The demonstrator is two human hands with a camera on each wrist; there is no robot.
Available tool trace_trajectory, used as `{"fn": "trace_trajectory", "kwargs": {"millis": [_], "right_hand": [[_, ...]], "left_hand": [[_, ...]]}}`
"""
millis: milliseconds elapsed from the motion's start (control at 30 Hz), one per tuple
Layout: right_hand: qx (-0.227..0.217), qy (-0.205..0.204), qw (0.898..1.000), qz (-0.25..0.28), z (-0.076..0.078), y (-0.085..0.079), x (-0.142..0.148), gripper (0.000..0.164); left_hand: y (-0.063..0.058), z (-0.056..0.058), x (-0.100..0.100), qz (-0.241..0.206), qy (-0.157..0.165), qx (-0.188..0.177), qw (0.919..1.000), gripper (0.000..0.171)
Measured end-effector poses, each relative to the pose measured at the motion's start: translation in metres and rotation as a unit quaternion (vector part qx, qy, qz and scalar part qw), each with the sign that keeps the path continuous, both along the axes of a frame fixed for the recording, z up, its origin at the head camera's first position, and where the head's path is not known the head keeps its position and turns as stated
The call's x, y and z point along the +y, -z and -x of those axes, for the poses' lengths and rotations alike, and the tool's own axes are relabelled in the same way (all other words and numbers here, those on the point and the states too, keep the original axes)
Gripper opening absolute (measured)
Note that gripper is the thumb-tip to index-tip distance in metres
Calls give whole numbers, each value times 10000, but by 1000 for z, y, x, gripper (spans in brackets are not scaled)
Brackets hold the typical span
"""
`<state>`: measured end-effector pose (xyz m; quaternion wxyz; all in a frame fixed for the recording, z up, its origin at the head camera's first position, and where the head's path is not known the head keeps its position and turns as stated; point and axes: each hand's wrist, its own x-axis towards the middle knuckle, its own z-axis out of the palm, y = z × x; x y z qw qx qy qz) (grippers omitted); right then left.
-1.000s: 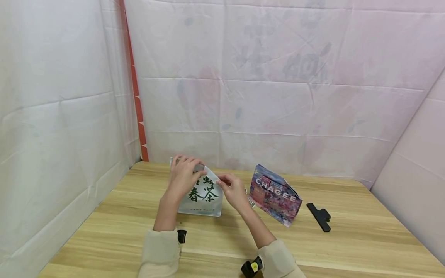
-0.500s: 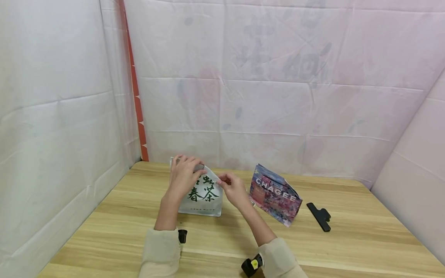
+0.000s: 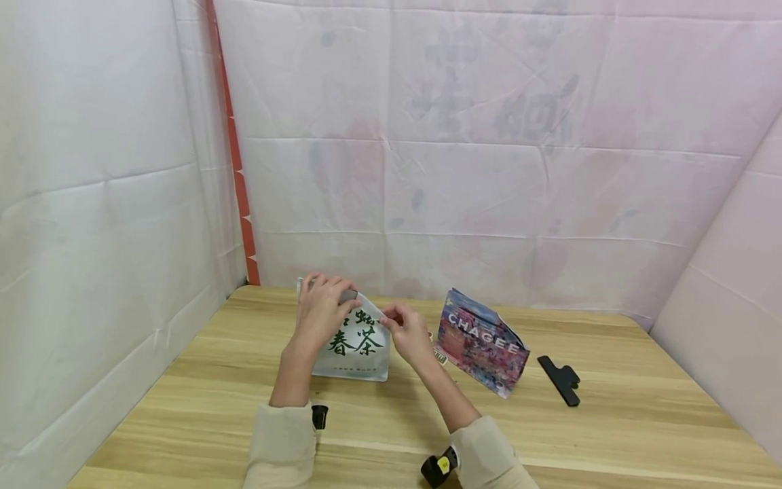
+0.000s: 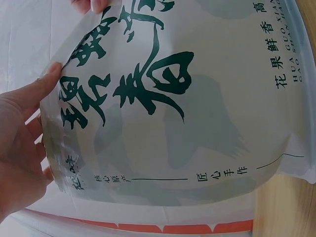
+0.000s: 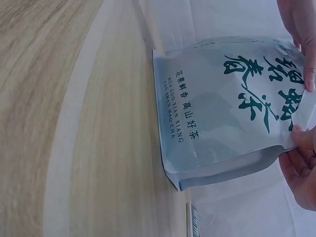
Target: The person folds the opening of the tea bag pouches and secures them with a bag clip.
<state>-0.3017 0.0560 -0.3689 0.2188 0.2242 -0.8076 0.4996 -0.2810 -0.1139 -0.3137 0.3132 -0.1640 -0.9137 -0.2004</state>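
A pale grey-green tea bag (image 3: 360,356) with dark green characters stands upright on the wooden table. My left hand (image 3: 320,309) grips its upper edge, thumb on the printed front and fingers behind, as the left wrist view shows too. At the upper right corner my right hand (image 3: 411,333) pinches the edge between thumb and fingers. A strip of the top is folded down toward the front between the two hands. The right wrist view shows the bag's side gusset (image 5: 227,170) and its base close to the tabletop.
Right of the hands stands a colourful CHAGEE bag (image 3: 482,343), its top slightly gaping. A black bag clip (image 3: 559,382) lies farther right on the table (image 3: 635,407). A small printed item (image 3: 440,356) shows beside the right wrist. White cloth walls (image 3: 464,204) enclose the back and sides.
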Motion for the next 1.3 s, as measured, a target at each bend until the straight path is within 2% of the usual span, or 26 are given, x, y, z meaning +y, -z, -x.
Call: {"fn": "trace_trajectory", "kwargs": {"millis": [333, 500, 933, 1133, 1300], "right_hand": [[215, -117, 9996, 112, 0, 2, 0, 4], [176, -165, 9996, 129, 1, 3, 1, 4], [79, -143, 9999, 28, -1, 0, 2, 6], [98, -231, 9997, 11, -3, -2, 2, 5], [-58, -261, 9996, 91, -5, -3, 1, 4]], "left_hand": [[-3, -2, 0, 95, -95, -249, 9996, 24], [-2, -2, 1, 92, -94, -274, 9995, 24], [-4, -4, 3, 192, -43, -224, 9996, 24], [-2, -6, 4, 282, 98, -53, 9995, 20], [-1, -5, 5, 298, 62, 90, 9995, 18]]}}
